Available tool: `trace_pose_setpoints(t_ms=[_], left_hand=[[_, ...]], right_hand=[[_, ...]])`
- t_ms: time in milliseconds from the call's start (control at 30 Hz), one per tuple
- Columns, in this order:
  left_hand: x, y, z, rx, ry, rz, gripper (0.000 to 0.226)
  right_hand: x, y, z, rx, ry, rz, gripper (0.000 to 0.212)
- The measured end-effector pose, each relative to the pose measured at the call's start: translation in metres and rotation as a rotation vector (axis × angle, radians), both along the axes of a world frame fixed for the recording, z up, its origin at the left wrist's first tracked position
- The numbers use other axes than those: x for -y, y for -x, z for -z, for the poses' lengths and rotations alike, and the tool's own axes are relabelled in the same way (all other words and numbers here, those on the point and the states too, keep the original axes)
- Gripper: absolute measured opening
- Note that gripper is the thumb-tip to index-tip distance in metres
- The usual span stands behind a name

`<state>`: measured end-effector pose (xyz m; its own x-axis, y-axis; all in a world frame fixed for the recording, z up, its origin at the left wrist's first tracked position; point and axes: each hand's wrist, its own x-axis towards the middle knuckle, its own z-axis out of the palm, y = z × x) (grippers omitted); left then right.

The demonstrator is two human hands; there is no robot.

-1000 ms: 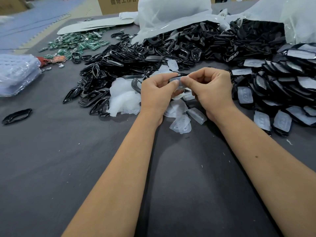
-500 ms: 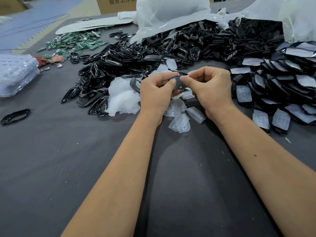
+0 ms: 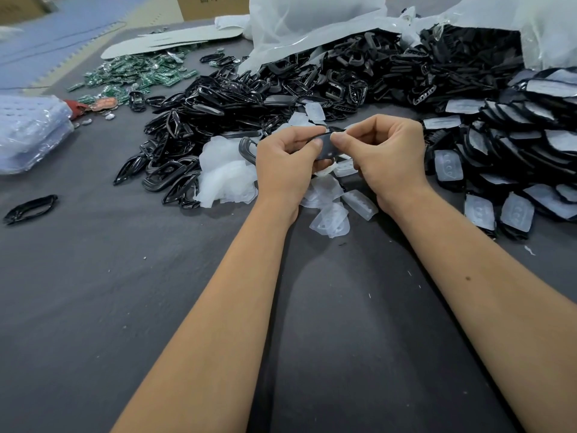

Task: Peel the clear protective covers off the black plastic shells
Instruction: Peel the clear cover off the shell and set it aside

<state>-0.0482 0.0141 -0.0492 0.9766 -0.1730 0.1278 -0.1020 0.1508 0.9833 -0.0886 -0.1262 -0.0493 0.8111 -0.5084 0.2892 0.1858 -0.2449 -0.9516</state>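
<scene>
Both hands hold one black plastic shell (image 3: 325, 149) above the grey table, in front of the piles. My left hand (image 3: 285, 165) grips its left end, thumb on top. My right hand (image 3: 387, 154) pinches the shell's right edge with thumb and forefinger; whether the clear cover is lifted I cannot tell. Under the hands lie loose peeled clear covers (image 3: 331, 215) and a bigger white heap of them (image 3: 223, 176). Shells still wearing clear covers (image 3: 512, 170) are stacked to the right.
A large pile of bare black frames and shells (image 3: 218, 120) spreads across the middle and back. Green circuit boards (image 3: 140, 75) lie at the back left, a clear bag (image 3: 28, 132) at the left edge, one stray black frame (image 3: 29, 207) nearby, white plastic bags (image 3: 312, 20) behind.
The hands stay together on the shell, shifting only slightly; the right thumb and forefinger have worked a little along its edge.
</scene>
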Motion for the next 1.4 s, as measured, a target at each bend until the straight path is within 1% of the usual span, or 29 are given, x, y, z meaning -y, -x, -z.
trace_pose_setpoints(t_ms=[400, 600, 733, 1033, 1167, 1400], left_hand=[[0.0005, 0.0, 0.0009, 0.005, -0.004, 0.002, 0.02], [0.0003, 0.0014, -0.0004, -0.026, 0.008, 0.013, 0.026], [0.0005, 0.0017, -0.0015, -0.026, 0.007, -0.001, 0.027], [-0.0004, 0.0025, -0.0034, -0.062, 0.036, -0.009, 0.02], [-0.0002, 0.0027, -0.0027, -0.053, 0.055, 0.008, 0.014], [-0.001, 0.0039, -0.0037, -0.072, 0.061, 0.005, 0.014]], right_hand=[[0.0012, -0.0026, 0.0027, -0.013, 0.022, 0.045, 0.019], [0.0019, -0.0027, 0.0028, -0.009, 0.027, 0.046, 0.018], [0.0016, -0.0025, 0.0027, 0.004, 0.067, 0.036, 0.018], [0.0008, -0.0025, 0.0027, 0.032, 0.159, 0.051, 0.018], [-0.0002, -0.0018, 0.0018, 0.03, 0.158, 0.06, 0.019], [-0.0016, -0.0004, 0.0006, 0.025, 0.153, 0.052, 0.018]])
